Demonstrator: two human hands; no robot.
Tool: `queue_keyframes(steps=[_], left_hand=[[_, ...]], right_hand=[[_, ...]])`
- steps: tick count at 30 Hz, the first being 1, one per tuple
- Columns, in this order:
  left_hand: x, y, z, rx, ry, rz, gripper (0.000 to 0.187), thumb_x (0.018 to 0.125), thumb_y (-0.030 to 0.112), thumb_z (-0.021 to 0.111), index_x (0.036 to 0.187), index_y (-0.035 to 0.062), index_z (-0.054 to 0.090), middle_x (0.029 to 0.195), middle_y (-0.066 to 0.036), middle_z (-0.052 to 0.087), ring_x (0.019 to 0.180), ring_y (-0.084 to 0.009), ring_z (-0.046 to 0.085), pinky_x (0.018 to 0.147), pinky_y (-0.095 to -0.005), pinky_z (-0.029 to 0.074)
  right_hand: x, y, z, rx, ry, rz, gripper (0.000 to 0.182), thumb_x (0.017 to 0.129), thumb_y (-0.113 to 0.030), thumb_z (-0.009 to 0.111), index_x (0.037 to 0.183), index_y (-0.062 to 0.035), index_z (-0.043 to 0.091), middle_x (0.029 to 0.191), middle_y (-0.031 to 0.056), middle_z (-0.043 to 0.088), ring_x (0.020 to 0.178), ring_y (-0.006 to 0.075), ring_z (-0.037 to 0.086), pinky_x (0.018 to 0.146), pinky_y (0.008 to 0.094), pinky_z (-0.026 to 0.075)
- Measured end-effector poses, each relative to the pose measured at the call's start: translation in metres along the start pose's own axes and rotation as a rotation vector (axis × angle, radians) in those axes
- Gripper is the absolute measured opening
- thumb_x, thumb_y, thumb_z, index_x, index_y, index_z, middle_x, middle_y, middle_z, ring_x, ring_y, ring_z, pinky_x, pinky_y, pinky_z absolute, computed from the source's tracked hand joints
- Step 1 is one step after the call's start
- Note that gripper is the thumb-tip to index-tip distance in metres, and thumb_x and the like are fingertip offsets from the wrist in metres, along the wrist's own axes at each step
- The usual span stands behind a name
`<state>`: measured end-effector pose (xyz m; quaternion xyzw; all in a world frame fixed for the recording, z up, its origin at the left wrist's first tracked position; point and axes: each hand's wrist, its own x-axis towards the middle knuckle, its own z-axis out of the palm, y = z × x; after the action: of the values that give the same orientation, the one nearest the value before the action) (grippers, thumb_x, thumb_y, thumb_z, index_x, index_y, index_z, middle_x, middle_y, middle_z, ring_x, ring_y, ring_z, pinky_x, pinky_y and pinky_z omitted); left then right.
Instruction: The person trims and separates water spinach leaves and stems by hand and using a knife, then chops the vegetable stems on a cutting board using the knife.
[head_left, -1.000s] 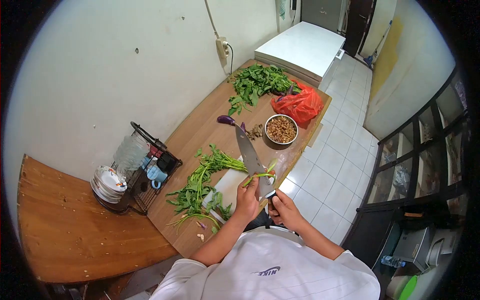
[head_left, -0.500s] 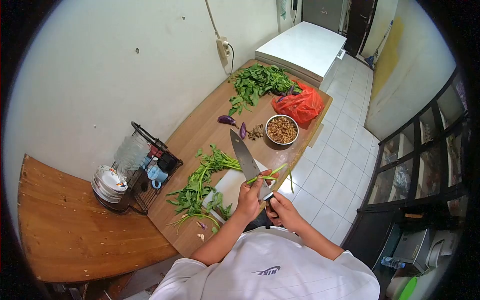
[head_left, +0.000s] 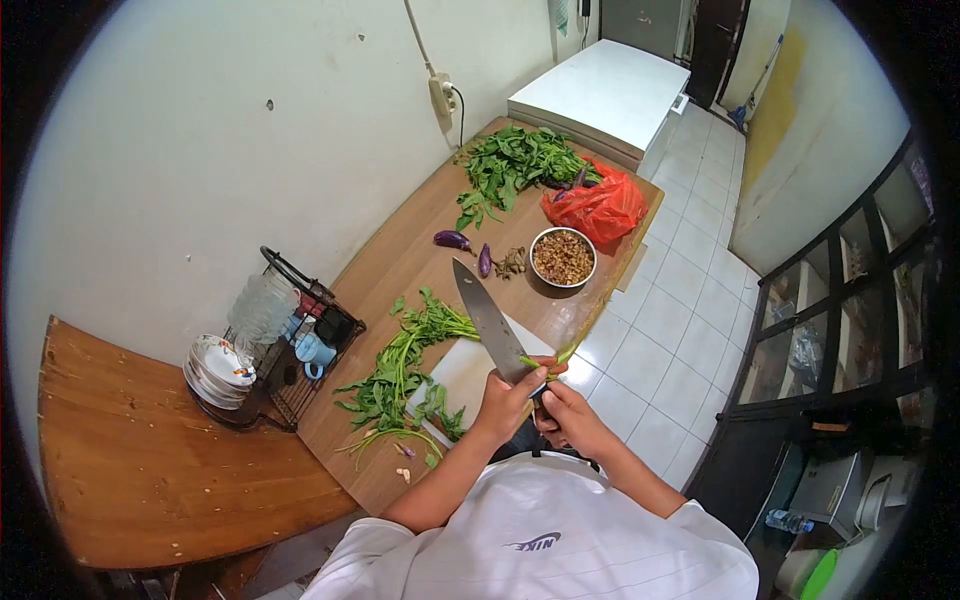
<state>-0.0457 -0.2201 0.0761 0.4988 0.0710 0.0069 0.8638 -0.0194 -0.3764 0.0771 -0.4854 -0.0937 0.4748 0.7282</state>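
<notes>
My right hand [head_left: 572, 417] grips the dark handle of a large kitchen knife [head_left: 489, 321], whose blade points up and away over a white cutting board [head_left: 460, 370]. My left hand [head_left: 508, 399] pinches a thin green stem [head_left: 548, 357] against the base of the blade. A loose bunch of leafy green stalks [head_left: 400, 368] lies across the board's left side and the wooden counter [head_left: 405, 255].
Farther along the counter lie a metal bowl of brown bits [head_left: 562, 257], a red plastic bag [head_left: 597, 206], a pile of greens [head_left: 515, 165] and small purple eggplants [head_left: 453, 240]. A wire dish rack [head_left: 290, 340] with cups and plates stands left. A white chest freezer [head_left: 605, 95] stands beyond.
The knife blade has swung left and lower. The green stem has been drawn in shorter against the blade, and my hands have stayed close together at the counter's edge.
</notes>
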Motion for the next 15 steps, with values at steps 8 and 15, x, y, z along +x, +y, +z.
queue_keyframes(steps=[8,15], left_hand=[[-0.007,-0.013,-0.022,-0.057,-0.084,0.151,0.04,0.098,0.026,0.062,0.123,-0.0046,0.061,0.122,-0.017,0.067,0.102,-0.0205,0.067,0.085,-0.0346,0.056],[0.002,-0.031,-0.039,-0.244,0.235,0.266,0.044,0.098,0.04,0.059,0.118,0.0019,0.062,0.117,-0.012,0.067,0.109,-0.022,0.063,0.097,-0.0357,0.047]], right_hand=[[-0.004,-0.008,0.003,0.042,-0.087,0.006,0.044,0.103,-0.055,0.045,0.112,-0.0117,0.045,0.066,-0.0026,0.038,0.048,0.0071,0.032,0.044,0.0226,0.025],[0.015,-0.003,-0.003,0.171,-0.2,0.046,0.041,0.102,-0.055,0.045,0.104,-0.0136,0.045,0.067,-0.0023,0.041,0.048,0.0068,0.033,0.043,0.0221,0.026]])
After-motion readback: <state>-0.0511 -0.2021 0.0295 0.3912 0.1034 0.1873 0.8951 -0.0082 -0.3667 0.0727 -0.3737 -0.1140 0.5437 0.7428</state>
